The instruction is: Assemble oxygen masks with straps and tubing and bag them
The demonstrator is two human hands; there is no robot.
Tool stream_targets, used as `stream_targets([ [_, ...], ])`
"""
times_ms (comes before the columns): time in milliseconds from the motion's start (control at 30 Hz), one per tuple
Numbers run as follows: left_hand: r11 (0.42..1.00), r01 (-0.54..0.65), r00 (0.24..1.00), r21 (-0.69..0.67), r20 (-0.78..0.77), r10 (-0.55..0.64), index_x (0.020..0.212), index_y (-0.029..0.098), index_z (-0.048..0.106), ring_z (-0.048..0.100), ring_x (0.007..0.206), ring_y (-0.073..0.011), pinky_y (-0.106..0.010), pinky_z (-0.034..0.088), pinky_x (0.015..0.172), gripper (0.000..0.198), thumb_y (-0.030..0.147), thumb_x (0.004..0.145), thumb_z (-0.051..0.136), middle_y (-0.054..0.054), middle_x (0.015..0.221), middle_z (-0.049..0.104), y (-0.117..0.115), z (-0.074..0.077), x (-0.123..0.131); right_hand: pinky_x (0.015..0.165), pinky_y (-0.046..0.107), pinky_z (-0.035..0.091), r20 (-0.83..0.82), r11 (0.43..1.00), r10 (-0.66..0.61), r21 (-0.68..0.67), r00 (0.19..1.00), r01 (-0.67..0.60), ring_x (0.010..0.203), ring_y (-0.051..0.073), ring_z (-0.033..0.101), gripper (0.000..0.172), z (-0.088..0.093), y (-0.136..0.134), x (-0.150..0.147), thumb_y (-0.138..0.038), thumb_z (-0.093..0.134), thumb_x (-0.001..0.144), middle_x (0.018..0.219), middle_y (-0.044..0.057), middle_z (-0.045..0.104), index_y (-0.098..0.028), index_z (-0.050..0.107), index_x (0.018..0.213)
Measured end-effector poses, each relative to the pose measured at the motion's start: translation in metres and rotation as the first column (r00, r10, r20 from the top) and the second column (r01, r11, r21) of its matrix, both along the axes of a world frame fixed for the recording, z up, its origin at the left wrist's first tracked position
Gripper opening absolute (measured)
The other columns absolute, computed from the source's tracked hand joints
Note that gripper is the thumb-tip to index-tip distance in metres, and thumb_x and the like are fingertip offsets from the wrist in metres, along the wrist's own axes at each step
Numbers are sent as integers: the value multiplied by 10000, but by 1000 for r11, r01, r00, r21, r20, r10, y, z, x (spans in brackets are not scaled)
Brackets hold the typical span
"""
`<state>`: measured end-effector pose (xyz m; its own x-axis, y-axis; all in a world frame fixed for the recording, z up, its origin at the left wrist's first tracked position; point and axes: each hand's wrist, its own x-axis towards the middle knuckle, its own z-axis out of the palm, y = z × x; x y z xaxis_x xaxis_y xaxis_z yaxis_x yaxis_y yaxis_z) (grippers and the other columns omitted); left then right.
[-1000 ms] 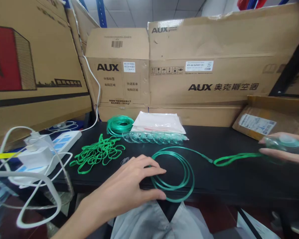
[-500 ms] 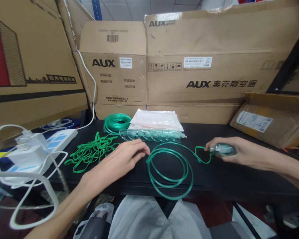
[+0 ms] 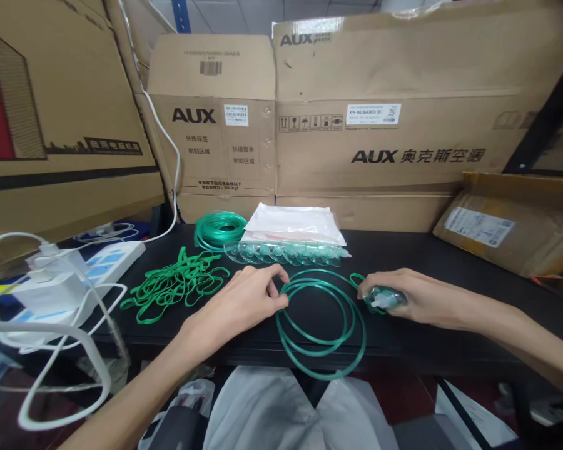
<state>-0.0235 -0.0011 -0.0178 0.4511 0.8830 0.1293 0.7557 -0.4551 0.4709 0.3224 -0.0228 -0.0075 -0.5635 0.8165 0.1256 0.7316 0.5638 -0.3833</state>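
At the left side of a coil of green tubing [image 3: 328,377], my left hand [image 3: 248,297] pinches the tube between thumb and fingers. The coil lies in several loops on the black table, its front edge reaching the table's front. My right hand [image 3: 417,294] is closed around a clear greenish oxygen mask [image 3: 385,299], just right of the coil. A green elastic strap [image 3: 356,275] loops out past its fingertips. Part of the mask is hidden by the fingers.
Green elastic straps [image 3: 173,284] lie in a tangled pile at left. Behind are a second tubing coil [image 3: 220,230], nested clear masks [image 3: 291,253] and white plastic packets [image 3: 293,224]. A power strip [image 3: 115,265] with cables stands far left; a taped carton [image 3: 511,225] sits at right.
My right hand has moved left with the mask, closer to the tubing coil. My left hand has shifted slightly right and now pinches the coil's loops together.
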Motion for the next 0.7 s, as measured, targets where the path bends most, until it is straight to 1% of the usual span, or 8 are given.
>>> stream_targets([
  [67, 1000, 15, 1000, -24, 12, -14, 1142, 331, 679, 702, 911, -211, -272, 460, 736, 276, 314, 874, 614, 49, 873, 758, -2, 3, -3, 791, 281, 480, 28, 999, 36, -21, 999, -35, 887, 216, 683, 367, -1, 0, -3, -126, 613, 772, 1002, 22, 765, -261, 709, 1099],
  [167, 998, 69, 997, 7, -21, -69, 1136, 327, 707, 679, 979, -206, -271, 461, 807, 298, 276, 857, 617, 29, 982, 746, -5, 10, -6, 761, 270, 463, 33, 998, 64, -31, 997, -63, 847, 192, 661, 249, -1, 0, -7, -162, 600, 847, 980, 19, 744, -244, 677, 1068],
  [233, 995, 99, 994, 8, -41, -99, 1120, 324, 725, 675, 967, -195, -268, 461, 827, 298, 254, 850, 620, 25, 1011, 739, -6, 16, -7, 748, 264, 456, 32, 996, 81, -42, 996, -80, 829, 181, 649, 205, -1, 0, -10, -174, 597, 876, 972, 14, 734, -242, 663, 1058],
  [333, 994, 102, 994, -23, -31, -103, 1079, 306, 743, 692, 906, -182, -252, 474, 788, 276, 246, 841, 616, 26, 975, 749, -5, 21, -5, 753, 264, 452, 18, 994, 100, -45, 995, -99, 826, 176, 643, 176, -1, -2, -13, -185, 602, 900, 970, 12, 727, -243, 655, 1058],
  [433, 986, 116, 993, -119, 43, -111, 1059, 273, 745, 714, 812, -168, -232, 488, 708, 282, 240, 805, 628, 26, 961, 766, -2, 20, -3, 747, 270, 451, -13, 994, 100, -42, 995, -101, 809, 177, 636, 110, -1, -4, -17, -246, 601, 940, 942, 12, 721, -240, 655, 1035],
  [533, 966, 119, 989, -230, 118, -94, 1051, 253, 745, 713, 707, -167, -228, 479, 637, 291, 230, 789, 620, 38, 780, 755, 0, 13, 0, 739, 277, 458, -46, 995, 81, -53, 996, -84, 805, 185, 646, 116, -2, -6, -20, -323, 593, 973, 927, 15, 724, -239, 653, 1026],
  [600, 976, 114, 988, -185, 121, -92, 1011, 262, 770, 708, 743, -179, -242, 484, 668, 258, 238, 808, 613, 30, 758, 744, 0, 8, 1, 745, 283, 467, -62, 995, 72, -61, 995, -76, 816, 193, 661, 138, -3, -6, -20, -356, 593, 983, 936, 21, 732, -240, 652, 1029],
  [700, 997, 74, 993, 1, 88, -74, 944, 279, 796, 687, 906, -211, -284, 491, 781, 187, 302, 856, 632, -6, 960, 747, -2, 1, 1, 746, 285, 482, -86, 995, 61, -78, 994, -68, 825, 200, 683, 169, -5, -6, -17, -399, 608, 985, 939, 25, 743, -242, 655, 1022],
])
